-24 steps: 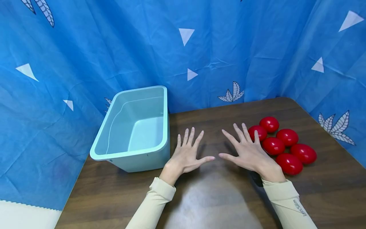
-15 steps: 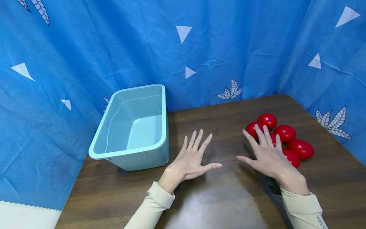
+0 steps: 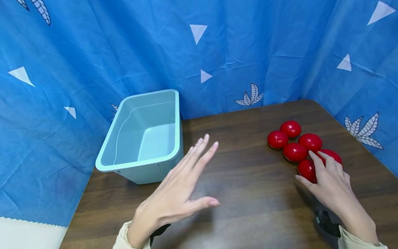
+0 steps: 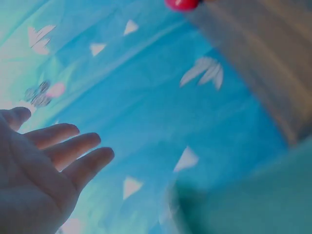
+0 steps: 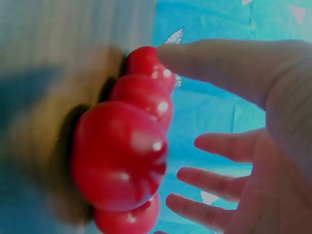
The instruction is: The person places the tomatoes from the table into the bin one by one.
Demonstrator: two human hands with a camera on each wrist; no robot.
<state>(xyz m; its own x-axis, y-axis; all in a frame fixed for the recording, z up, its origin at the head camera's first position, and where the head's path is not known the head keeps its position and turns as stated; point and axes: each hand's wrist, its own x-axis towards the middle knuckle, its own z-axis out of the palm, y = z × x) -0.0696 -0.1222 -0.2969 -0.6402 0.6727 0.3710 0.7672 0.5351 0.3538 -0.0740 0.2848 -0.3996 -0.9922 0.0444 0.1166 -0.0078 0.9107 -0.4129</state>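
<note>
Tub: pale blue-green, standing toward the back of the wooden table (image 3: pixel 242 207), in front of blue patterned cloth (image 3: pixel 280 52); everything else is placed from this tub (image 3: pixel 149 173).
Red balls: six glossy, slightly egg-shaped red balls (image 3: pixel 295 152), clustered on the table well to the right of the tub.
Right hand: the main change. A moment ago it hovers spread between tub and cluster; now the right hand (image 3: pixel 335 188) is farther right of the tub, over the cluster's near side. Its thumb lies beside the front ball (image 3: pixel 305 170).
Right fingers: spread apart and clamped on nothing; the wrist view shows a gap between most fingertips and the large red shape. Whether any finger touches a ball, I cannot tell.
Left hand: lower and turned sideways compared with before, the left hand (image 3: pixel 174 199) hangs in front of the tub's near right corner.
Left fingers: close together, thumb well apart, holding nothing.
Meaning: the work appears to be at the reach, with the right hand in picking range and no ball yet gripped.
</note>
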